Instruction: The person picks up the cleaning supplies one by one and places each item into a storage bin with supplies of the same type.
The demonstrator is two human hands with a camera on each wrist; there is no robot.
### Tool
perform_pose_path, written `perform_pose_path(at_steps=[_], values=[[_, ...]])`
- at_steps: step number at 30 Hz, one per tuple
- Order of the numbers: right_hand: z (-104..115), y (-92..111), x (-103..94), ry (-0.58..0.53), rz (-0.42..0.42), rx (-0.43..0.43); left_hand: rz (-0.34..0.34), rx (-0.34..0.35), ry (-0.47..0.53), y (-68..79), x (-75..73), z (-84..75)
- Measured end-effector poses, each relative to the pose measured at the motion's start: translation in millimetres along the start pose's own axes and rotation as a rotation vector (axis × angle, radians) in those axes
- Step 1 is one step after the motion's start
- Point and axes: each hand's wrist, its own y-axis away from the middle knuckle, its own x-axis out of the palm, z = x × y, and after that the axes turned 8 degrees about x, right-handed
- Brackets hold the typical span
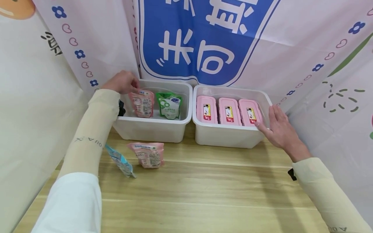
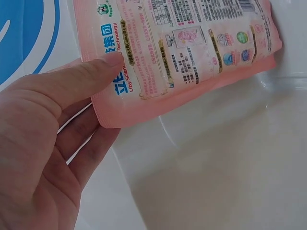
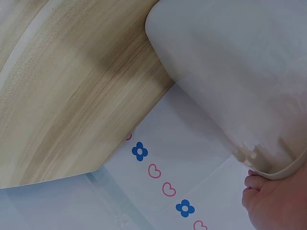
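My left hand [image 1: 123, 82] reaches into the left white bin [image 1: 150, 130] and pinches a pink detergent pouch [image 1: 143, 104] by its top corner. In the left wrist view the thumb lies on the printed face of that pouch [image 2: 192, 52], with the fingers behind it. Beside it in the bin stands a green and white pouch [image 1: 170, 106]. At the right white bin [image 1: 228, 136], my right hand [image 1: 281, 131] rests on the front right corner, thumb over the front rim and straight fingers along the side. Pink lidded boxes [image 1: 207, 110] stand in a row inside that bin.
On the wooden table [image 1: 204, 194], in front of the left bin, stand another pink pouch [image 1: 150, 156] and a blue and clear pouch [image 1: 120, 160] seen edge-on. Printed cloth [image 1: 274, 58] hangs close behind the bins and along both sides.
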Motion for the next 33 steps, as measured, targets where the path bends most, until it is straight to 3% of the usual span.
perform_pose_path(at_steps=[9, 17, 33], values=[[0.5, 0.0, -1.0, -0.005, -0.002, -0.006, 0.039, -0.045, -0.012, 6.1, -6.2, -2.4], [0.1, -0.1, -0.4, -0.002, 0.015, 0.005, 0.061, -0.044, -0.026, 10.1, -10.9, -2.6], [1.3, 1.3, -2.3, -0.001, 0.029, -0.001, 0.066, 0.057, -0.154, 38.0, -43.5, -20.6]])
